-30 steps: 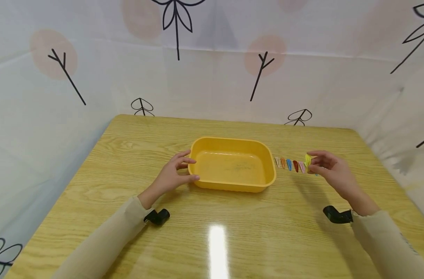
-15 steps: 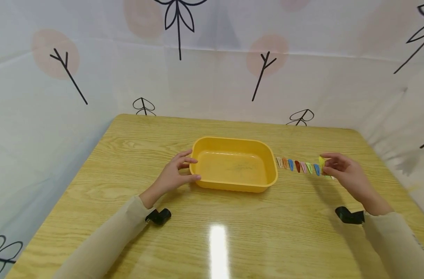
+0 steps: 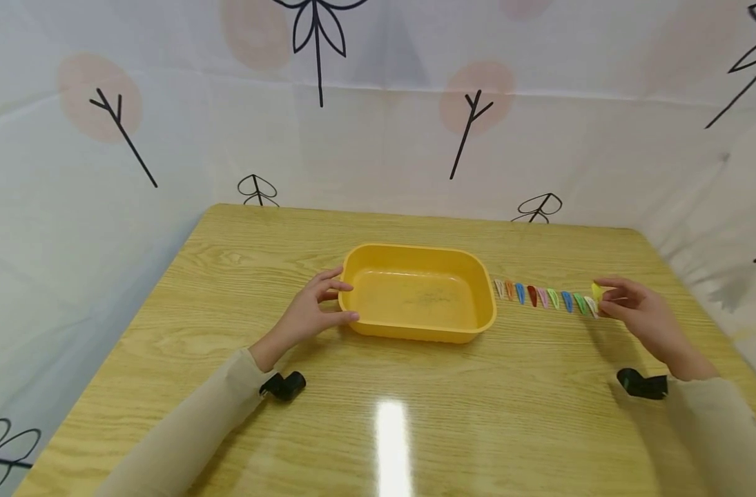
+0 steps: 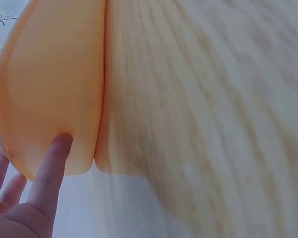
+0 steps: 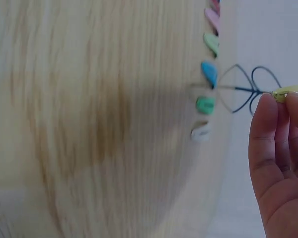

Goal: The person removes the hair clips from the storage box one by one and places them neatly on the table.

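Observation:
A yellow plastic basin [image 3: 418,330] sits on the wooden table. My left hand [image 3: 309,308] holds its left end, fingertips over the rim and the thumb against the outer wall in the left wrist view. At the right, my right hand [image 3: 637,314] pinches a yellow hair clip [image 5: 288,90] between thumb and fingertips, raised above the table. Below it, a row of hair clips runs from the basin's right side, among them a red one [image 3: 532,296], a blue one [image 3: 567,301], a green one [image 3: 580,304] and a white one [image 3: 592,307] at the right end.
The table [image 3: 477,414] has its far edge close to a white cloth backdrop [image 3: 378,152] with plant prints. Cloth also hangs on the left and right sides. A black camera mount sits at each wrist.
My right hand has moved right along the row with the yellow hair clip, uncovering the clips at the right end. My left hand stays on the basin.

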`<state>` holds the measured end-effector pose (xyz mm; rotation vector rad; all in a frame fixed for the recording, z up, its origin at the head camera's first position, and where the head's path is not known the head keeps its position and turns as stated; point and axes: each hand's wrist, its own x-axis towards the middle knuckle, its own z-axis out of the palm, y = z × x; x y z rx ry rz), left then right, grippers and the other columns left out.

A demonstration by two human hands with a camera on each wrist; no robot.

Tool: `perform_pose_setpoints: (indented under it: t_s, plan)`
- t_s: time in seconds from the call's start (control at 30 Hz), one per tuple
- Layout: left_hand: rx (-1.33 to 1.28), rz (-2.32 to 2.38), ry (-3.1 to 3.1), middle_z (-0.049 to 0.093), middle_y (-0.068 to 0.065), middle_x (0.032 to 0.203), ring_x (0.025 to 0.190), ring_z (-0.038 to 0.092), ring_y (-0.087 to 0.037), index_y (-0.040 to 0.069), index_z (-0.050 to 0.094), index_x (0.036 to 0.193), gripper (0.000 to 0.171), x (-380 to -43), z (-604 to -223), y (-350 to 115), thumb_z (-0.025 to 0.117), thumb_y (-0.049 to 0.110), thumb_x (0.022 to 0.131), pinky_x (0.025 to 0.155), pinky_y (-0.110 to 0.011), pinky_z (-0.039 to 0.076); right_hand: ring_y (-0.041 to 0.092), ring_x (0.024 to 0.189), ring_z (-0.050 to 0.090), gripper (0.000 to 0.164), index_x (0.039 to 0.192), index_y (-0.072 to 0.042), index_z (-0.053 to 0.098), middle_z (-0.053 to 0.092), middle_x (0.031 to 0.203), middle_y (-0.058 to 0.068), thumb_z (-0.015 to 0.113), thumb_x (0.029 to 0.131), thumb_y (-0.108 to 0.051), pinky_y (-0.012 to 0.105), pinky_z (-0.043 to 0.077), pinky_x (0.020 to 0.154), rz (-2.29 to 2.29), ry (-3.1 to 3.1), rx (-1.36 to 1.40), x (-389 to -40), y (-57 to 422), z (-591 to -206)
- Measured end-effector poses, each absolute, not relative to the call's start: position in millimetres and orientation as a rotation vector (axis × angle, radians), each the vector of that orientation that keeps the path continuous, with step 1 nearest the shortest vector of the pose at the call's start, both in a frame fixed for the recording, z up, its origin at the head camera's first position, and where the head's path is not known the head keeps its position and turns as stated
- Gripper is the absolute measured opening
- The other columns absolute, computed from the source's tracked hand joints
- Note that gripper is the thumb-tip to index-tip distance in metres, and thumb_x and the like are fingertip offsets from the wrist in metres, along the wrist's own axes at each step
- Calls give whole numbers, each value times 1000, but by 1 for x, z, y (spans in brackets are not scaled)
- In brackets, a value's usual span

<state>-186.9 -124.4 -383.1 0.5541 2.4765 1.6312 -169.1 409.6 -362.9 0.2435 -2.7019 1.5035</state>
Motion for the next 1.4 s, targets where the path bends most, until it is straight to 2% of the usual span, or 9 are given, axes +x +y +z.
perform_pose_setpoints:
  t_s: [0.13, 0.27, 0.4, 0.53, 0.73, 0.97, 1.07, 1.27, 1.4]
  plan:
    - [545, 1627, 2478, 30, -7, 148, 115, 49, -34, 0, 60, 118, 51, -187, -383, -124, 79, 21, 76, 93, -42, 45, -1, 76, 57, 31, 123, -19, 54, 51, 91, -9, 54, 95, -7, 13, 48, 65, 1360, -2815, 166, -170, 423, -366]
    - [555, 1633, 2479, 30, -8, 147, 115, 49, -35, -1, 60, 117, 49, -187, -383, -124, 79, 19, 76, 96, -44, 43, -3, 77, 57, 30, 123, -18, 54, 52, 91, -4, 52, 95, -7, 16, 50, 63, 1290, -2875, 178, -173, 433, -371]
    - [566, 1651, 2465, 29, -11, 148, 115, 49, -37, -2, 59, 118, 48, -187, -383, -124, 78, 17, 77, 95, -46, 43, -2, 76, 57, 31, 126, -3, 51, 52, 93, 8, 51, 95, -3, 18, 52, 63, 1262, -2931, 175, -178, 440, -376]
    - [566, 1646, 2465, 29, -10, 148, 115, 49, -36, -2, 59, 118, 49, -187, -382, -124, 78, 18, 77, 96, -46, 42, -4, 75, 56, 39, 130, 13, 41, 52, 97, 17, 48, 96, -6, 18, 51, 63, 1168, -3023, 107, -185, 444, -379]
    - [551, 1626, 2477, 29, -8, 148, 115, 50, -33, 0, 59, 118, 51, -186, -381, -124, 79, 21, 76, 96, -44, 43, -4, 74, 55, 45, 131, 17, 36, 54, 101, 23, 45, 97, -10, 21, 51, 64, 1109, -3155, 53, -193, 447, -377]
    - [529, 1630, 2469, 29, -6, 148, 115, 49, -34, 0, 59, 118, 52, -185, -380, -124, 79, 22, 76, 94, -43, 44, 8, 75, 48, 43, 127, 19, 40, 55, 104, 27, 46, 96, -11, 25, 44, 59, 915, -3274, 97, -200, 441, -371]
    - [523, 1622, 2472, 29, -5, 148, 115, 49, -33, 1, 60, 119, 52, -186, -380, -124, 79, 23, 76, 94, -42, 45, 11, 79, 49, 43, 126, 20, 41, 53, 106, 30, 47, 96, -10, 26, 45, 60, 898, -3282, 99, -201, 441, -370]
    - [533, 1633, 2467, 29, -4, 148, 115, 50, -32, 1, 60, 118, 51, -186, -382, -124, 79, 23, 76, 94, -41, 45, 30, 86, 54, 41, 121, 20, 45, 52, 104, 33, 51, 92, -7, 32, 47, 63, 836, -3283, 110, -201, 442, -371]
    - [537, 1641, 2460, 29, -4, 148, 115, 49, -33, 0, 60, 119, 51, -186, -382, -124, 79, 22, 76, 93, -42, 45, 36, 87, 53, 42, 122, 21, 44, 51, 105, 35, 50, 91, -7, 36, 48, 64, 845, -3283, 95, -201, 442, -371]
